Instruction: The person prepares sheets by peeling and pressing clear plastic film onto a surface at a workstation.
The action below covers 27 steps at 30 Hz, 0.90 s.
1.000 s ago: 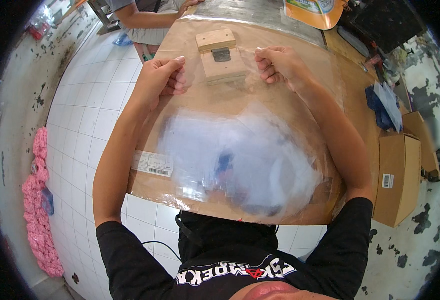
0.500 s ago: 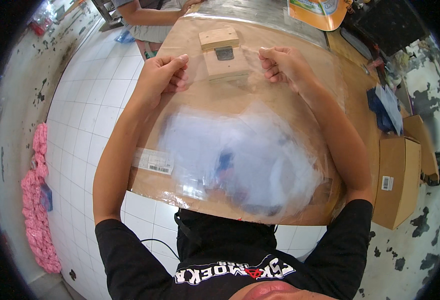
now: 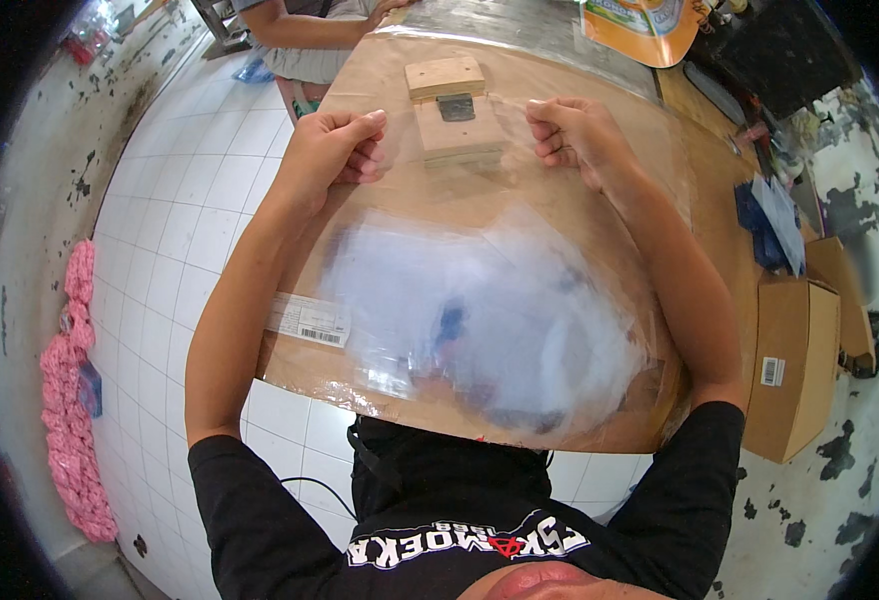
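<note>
A small wooden block jig [image 3: 460,140] with a raised bar at its far end and a dark patch in the middle stands on the table's far half. On its left is my left hand [image 3: 348,148], closed in a pinch with thumb against curled fingers. My right hand [image 3: 578,138] pinches in the same way on the block's right. Whatever thin or clear thing the fingertips hold, if anything, I cannot make out. Nearer to me, between my forearms, lies a spread pile of clear plastic sheets or bags [image 3: 480,310], with a small blue patch showing in it.
Brown cardboard [image 3: 600,265] covers the tabletop, with a white label [image 3: 310,320] at left. An orange printed packet [image 3: 650,30] lies at the far right. A cardboard box [image 3: 795,370] stands right of the table. Another person's arm [image 3: 310,30] rests at the far left edge.
The whole view has shifted slightly, so things sit a little farther right in it. Both hands keep their pinched pose on either side of the wooden block.
</note>
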Available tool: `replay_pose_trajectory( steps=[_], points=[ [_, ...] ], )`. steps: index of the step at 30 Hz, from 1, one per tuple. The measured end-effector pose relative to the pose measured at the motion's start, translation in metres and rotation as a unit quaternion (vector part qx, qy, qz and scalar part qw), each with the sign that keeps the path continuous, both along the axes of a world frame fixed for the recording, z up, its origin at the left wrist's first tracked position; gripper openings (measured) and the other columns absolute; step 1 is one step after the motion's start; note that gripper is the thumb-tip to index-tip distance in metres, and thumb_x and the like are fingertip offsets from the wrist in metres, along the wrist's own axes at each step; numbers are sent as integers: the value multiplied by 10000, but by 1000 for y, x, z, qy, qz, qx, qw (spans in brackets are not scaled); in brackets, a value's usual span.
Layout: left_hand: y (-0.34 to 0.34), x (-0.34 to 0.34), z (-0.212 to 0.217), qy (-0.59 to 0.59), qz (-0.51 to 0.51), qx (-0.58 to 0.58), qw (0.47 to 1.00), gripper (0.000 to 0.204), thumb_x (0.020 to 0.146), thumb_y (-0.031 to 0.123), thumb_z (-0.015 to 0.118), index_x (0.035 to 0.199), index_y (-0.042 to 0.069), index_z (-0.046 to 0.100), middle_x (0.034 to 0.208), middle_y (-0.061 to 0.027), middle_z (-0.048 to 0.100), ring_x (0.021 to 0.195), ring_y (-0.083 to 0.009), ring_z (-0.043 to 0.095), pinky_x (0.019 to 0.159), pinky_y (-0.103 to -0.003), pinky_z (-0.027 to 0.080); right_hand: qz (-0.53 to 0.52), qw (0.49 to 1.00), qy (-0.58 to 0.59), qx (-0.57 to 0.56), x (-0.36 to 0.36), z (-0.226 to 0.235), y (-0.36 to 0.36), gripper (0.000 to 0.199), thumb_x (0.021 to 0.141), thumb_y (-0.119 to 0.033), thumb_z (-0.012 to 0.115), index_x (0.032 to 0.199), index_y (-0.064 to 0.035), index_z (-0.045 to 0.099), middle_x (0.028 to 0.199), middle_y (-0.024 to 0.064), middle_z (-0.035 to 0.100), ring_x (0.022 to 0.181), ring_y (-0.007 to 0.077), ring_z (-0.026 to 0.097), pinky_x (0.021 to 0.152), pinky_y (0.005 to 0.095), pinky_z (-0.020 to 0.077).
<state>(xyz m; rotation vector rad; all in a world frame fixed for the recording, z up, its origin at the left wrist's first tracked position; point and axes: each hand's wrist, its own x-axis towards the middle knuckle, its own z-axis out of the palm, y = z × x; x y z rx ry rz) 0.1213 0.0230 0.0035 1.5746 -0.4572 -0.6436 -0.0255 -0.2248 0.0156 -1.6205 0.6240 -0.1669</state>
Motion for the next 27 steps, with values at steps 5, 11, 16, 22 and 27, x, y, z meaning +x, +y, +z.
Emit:
replay_pose_trajectory(
  steps=[5,11,16,22,27],
  points=[
    [0,3,-5,19,-4,-32,999,264,886,232,660,740,21,597,604,-52,578,440,-95,511,426,-236,451,0,1000,-8,7,1,-2,1,224,876,-299,637,826,-81,626,712,-23,558,576,73,545,531,210,476],
    [0,3,-4,13,-1,-23,1000,273,885,243,661,746,18,595,602,-57,576,445,-91,519,418,-236,455,0,1000,-7,1,1,-2,1,247,888,-314,625,875,-68,631,716,-22,558,566,69,548,519,202,475],
    [2,3,-1,0,6,5,1000,293,882,281,661,769,19,598,630,-55,588,451,-85,528,434,-228,481,-11,1000,-1,9,1,-1,2,255,885,-316,628,878,-62,628,717,-18,558,566,69,552,512,200,480],
    [3,5,-3,-17,1,24,1000,279,887,277,655,776,26,602,652,-48,598,468,-78,536,446,-219,490,-5,1000,-8,11,1,-2,1,229,882,-291,624,865,-62,624,719,-17,558,570,73,556,509,197,482],
    [4,7,-6,-11,-6,12,1000,262,889,264,653,781,30,606,657,-42,599,472,-72,529,448,-215,485,4,1000,-6,1,0,-2,0,217,881,-278,623,868,-62,623,728,-12,563,584,79,558,520,207,484]
  ],
)
